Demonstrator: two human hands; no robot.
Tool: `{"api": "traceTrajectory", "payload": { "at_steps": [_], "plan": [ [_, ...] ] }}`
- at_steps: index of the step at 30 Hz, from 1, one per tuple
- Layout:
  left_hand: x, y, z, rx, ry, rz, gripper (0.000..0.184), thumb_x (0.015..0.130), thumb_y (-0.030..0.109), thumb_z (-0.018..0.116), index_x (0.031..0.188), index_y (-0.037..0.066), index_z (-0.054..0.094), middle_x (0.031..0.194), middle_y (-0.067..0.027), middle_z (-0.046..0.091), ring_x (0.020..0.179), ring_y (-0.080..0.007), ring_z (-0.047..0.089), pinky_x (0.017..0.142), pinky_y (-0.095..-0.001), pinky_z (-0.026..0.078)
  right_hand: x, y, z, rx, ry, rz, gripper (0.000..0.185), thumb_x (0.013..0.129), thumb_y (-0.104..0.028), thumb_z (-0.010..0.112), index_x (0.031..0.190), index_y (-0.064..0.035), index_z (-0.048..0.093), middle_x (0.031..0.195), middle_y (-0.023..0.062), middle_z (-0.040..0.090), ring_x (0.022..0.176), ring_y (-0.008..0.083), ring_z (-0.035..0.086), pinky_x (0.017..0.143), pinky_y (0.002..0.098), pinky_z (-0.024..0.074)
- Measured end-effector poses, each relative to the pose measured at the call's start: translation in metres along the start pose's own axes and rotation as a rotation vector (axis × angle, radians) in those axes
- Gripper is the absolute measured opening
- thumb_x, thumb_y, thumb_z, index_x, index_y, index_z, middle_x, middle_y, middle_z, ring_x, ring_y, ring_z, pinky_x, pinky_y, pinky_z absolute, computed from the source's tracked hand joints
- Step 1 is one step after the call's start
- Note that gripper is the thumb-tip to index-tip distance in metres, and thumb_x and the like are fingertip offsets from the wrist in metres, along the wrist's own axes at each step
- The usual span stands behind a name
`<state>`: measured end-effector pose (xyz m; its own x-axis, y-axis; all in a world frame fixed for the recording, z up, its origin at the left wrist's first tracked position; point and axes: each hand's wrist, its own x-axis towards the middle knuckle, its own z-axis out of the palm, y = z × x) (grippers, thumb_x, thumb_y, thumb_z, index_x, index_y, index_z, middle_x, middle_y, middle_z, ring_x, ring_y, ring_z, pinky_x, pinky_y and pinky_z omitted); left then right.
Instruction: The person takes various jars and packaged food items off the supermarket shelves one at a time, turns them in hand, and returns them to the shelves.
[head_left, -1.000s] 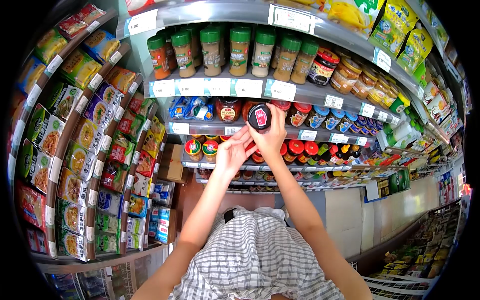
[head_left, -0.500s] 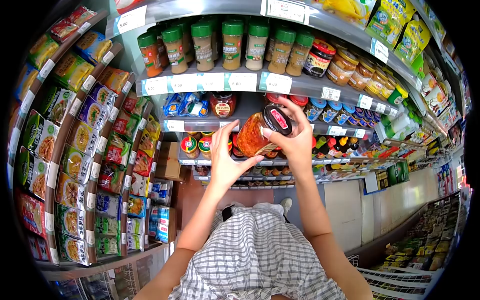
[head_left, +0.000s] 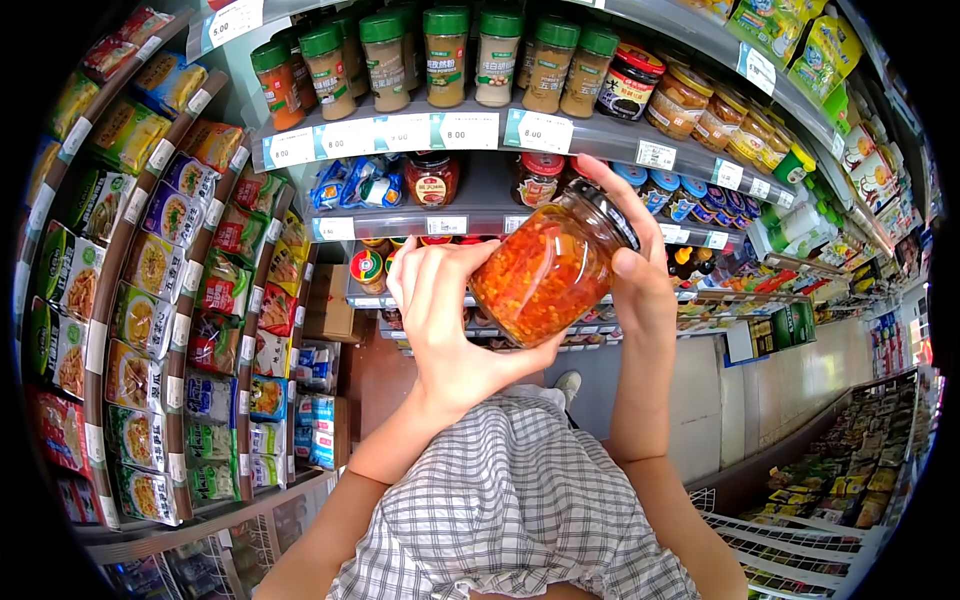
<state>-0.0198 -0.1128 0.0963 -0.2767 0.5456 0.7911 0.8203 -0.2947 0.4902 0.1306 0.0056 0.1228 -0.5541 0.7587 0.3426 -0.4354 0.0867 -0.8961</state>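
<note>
A glass jar of red chili sauce (head_left: 548,272) with a black lid is tilted in front of my body, its lid toward the upper right. Its base rests in my left hand (head_left: 440,325), the thumb passing under the bottom and the fingers closed at the left side. At the lid end is my right hand (head_left: 640,275), fingers along the far side of the lid and thumb near its rim. Behind it, a red-lidded jar (head_left: 538,178) and another dark red jar (head_left: 432,182) stand on the shelf.
Green-capped spice bottles (head_left: 445,60) line the upper shelf (head_left: 400,135). Blue-lidded jars (head_left: 680,198) stand to the right. Bagged foods (head_left: 150,260) hang in tilted racks at left. A cardboard box (head_left: 332,305) sits low beside the shelf.
The jar has come closer and turned, so its red contents now face me and the lid top is turned away. My left hand has closed further around the base.
</note>
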Motion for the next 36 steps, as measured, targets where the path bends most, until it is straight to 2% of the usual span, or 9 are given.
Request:
{"api": "traceTrajectory", "payload": {
  "at_steps": [5,8,12,15,17,20,26,30,36],
  "plan": [
    [-0.002,0.0,-0.002,-0.099,0.029,0.082,0.076,0.046,0.03,0.088,0.113,0.006,0.061,0.097,-0.0082,0.06,0.095,-0.0279,0.057,0.102,-0.0536,0.033,-0.007,0.001,-0.007,0.074,-0.06,-0.04,0.112,0.057,-0.033,0.091,0.145,0.0076,0.033,0.127,0.0164,0.058,0.118,0.0224,0.057,0.105,0.032,0.0392],
    [-0.003,-0.002,-0.003,-0.096,0.037,0.13,0.075,0.046,0.033,0.089,0.111,0.006,0.061,0.102,-0.0095,0.062,0.098,-0.0292,0.059,0.103,-0.0555,0.035,-0.01,-0.004,-0.002,-0.038,-0.016,-0.133,0.128,0.053,-0.047,0.093,0.145,0.0108,0.026,0.121,0.0197,0.059,0.116,0.0254,0.059,0.102,0.0387,0.0465],
    [-0.003,0.002,-0.003,-0.123,0.059,0.141,0.078,0.044,0.027,0.089,0.114,0.008,0.061,0.099,-0.0076,0.061,0.096,-0.0275,0.058,0.102,-0.054,0.033,-0.014,-0.007,-0.001,-0.075,-0.041,-0.254,0.126,0.052,-0.041,0.094,0.145,0.0111,0.027,0.12,0.0217,0.058,0.114,0.0266,0.059,0.101,0.0377,0.0468],
    [0.0,0.007,-0.005,-0.094,-0.017,0.113,0.078,0.044,0.029,0.089,0.113,0.006,0.06,0.098,-0.0078,0.061,0.095,-0.0277,0.058,0.101,-0.0526,0.033,-0.016,-0.014,0.004,-0.185,-0.083,-0.301,0.109,0.052,-0.023,0.093,0.141,0.0077,0.037,0.117,0.0161,0.062,0.111,0.0215,0.061,0.1,0.0323,0.0451],
    [-0.005,0.004,-0.001,-0.165,-0.05,0.016,0.077,0.045,0.03,0.089,0.111,0.005,0.06,0.098,-0.0088,0.06,0.094,-0.0287,0.058,0.1,-0.0512,0.034,-0.019,-0.024,0.014,-0.244,-0.041,-0.287,0.1,0.054,-0.015,0.092,0.139,0.004,0.044,0.112,0.0115,0.065,0.104,0.0174,0.064,0.097,0.0286,0.0455],
    [-0.009,0.002,0.0,-0.391,-0.111,-0.208,0.072,0.049,0.03,0.089,0.108,0.002,0.059,0.098,-0.0089,0.06,0.093,-0.0245,0.057,0.095,-0.0412,0.04,-0.017,-0.024,0.018,-0.265,-0.024,-0.203,0.096,0.058,-0.021,0.091,0.139,0.0024,0.045,0.112,0.0108,0.066,0.1,0.0154,0.064,0.093,0.0274,0.0461],
    [-0.006,0.004,-0.005,-1.02,-0.167,-0.735,0.069,0.058,0.03,0.085,0.113,-0.002,0.057,0.104,-0.0088,0.063,0.1,-0.0162,0.059,0.095,-0.0312,0.044,-0.021,-0.016,0.022,-0.16,-0.059,-0.113,0.091,0.072,-0.026,0.083,0.145,0.0005,0.036,0.123,0.0146,0.061,0.115,0.021,0.057,0.104,0.0362,0.0368],
    [-0.005,0.005,-0.005,-1.116,-0.102,-0.794,0.064,0.065,0.027,0.081,0.116,-0.003,0.057,0.107,-0.0092,0.064,0.1,-0.0151,0.06,0.094,-0.0301,0.045,-0.034,0.005,0.025,-0.081,-0.074,0.027,0.094,0.074,-0.019,0.081,0.148,0.0023,0.028,0.13,0.0163,0.056,0.12,0.0236,0.055,0.106,0.0391,0.0364],
    [-0.01,-0.004,0.0,-1.13,-0.141,-0.797,0.063,0.066,0.027,0.083,0.116,-0.002,0.057,0.108,-0.0078,0.062,0.103,-0.0143,0.057,0.094,-0.0302,0.043,-0.032,0.011,0.034,-0.109,0.01,0.046,0.092,0.071,-0.02,0.085,0.144,0.0044,0.035,0.129,0.0152,0.057,0.119,0.0219,0.055,0.105,0.0364,0.0375]
  ]
}}
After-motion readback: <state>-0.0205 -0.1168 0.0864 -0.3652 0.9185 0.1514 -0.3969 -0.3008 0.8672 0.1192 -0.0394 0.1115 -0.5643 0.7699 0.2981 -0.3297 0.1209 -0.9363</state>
